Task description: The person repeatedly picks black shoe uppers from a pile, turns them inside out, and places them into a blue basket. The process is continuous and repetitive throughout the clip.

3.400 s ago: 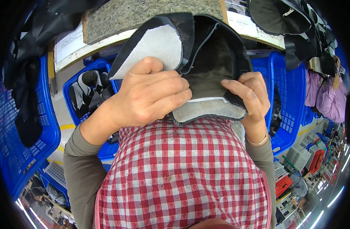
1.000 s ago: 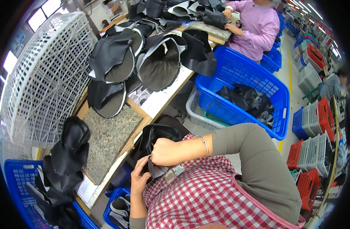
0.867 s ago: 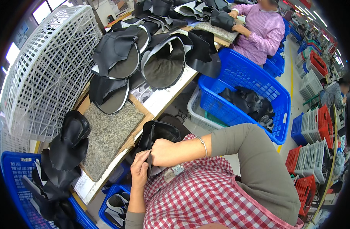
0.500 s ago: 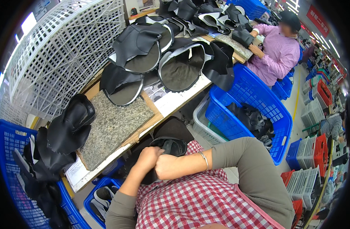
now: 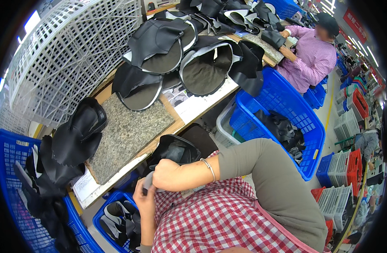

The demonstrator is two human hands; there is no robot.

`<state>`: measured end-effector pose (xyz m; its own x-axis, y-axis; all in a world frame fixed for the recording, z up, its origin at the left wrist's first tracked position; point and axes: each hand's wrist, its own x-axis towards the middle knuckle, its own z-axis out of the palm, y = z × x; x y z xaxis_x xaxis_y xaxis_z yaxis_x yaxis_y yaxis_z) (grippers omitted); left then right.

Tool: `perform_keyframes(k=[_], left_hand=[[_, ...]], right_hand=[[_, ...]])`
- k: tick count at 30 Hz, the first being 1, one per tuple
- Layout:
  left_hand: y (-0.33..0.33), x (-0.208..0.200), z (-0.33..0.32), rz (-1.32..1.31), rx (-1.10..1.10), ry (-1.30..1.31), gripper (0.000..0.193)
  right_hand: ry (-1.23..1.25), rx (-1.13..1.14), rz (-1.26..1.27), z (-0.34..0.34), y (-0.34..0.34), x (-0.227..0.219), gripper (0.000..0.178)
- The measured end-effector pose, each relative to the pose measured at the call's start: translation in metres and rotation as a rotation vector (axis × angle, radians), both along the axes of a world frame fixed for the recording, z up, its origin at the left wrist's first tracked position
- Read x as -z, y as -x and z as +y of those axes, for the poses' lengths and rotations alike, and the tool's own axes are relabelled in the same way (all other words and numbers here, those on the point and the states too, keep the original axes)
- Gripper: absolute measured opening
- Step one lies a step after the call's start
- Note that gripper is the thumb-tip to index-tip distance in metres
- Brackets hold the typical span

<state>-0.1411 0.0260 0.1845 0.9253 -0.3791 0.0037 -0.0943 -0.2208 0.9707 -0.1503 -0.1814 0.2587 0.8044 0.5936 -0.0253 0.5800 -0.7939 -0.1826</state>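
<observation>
In my lap, against the bench edge, lies a black leather shoe upper (image 5: 176, 148) with its opening facing up. My right hand (image 5: 170, 173) is closed in a fist just below it, a bracelet on the wrist. My left hand (image 5: 144, 198) pinches a light grey piece (image 5: 148, 180) between thumb and fingers. That piece runs up to the right fist; whether it belongs to the upper I cannot tell. The right fingers are turned away, hiding what they grip.
A stone slab (image 5: 128, 133) lies on the bench, with black uppers (image 5: 206, 71) piled beyond it. Another upper (image 5: 79, 130) rests at its left end. Blue baskets (image 5: 282, 109) stand on both sides, and a white crate (image 5: 75, 55) leans behind. A co-worker (image 5: 307, 59) handles a black piece.
Both hands have moved down and left from the upper's opening, exposing more of it. The light grey piece now shows at my left fingers. The view has shifted slightly.
</observation>
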Motion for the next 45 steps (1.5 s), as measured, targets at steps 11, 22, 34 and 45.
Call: perform_keyframes(k=[11, 22, 34, 45], left_hand=[[0.011, -0.016, -0.025, -0.798, 0.668, -0.245, 0.024], [-0.035, -0.028, -0.052, 0.343, 0.412, -0.073, 0.041], [-0.047, 0.002, -0.079, -0.022, 0.768, 0.004, 0.015], [-0.024, 0.015, -0.077, 0.469, 0.384, 0.028, 0.012]], right_hand=[[-0.881, 0.051, 1.355, -0.118, -0.050, 0.097, 0.028], [-0.106, -0.101, 0.631, -0.106, -0.023, 0.030, 0.038], [-0.155, 0.007, -0.144, -0.074, 0.042, 0.032, 0.014], [-0.187, 0.241, -0.215, -0.093, 0.048, 0.040, 0.012]])
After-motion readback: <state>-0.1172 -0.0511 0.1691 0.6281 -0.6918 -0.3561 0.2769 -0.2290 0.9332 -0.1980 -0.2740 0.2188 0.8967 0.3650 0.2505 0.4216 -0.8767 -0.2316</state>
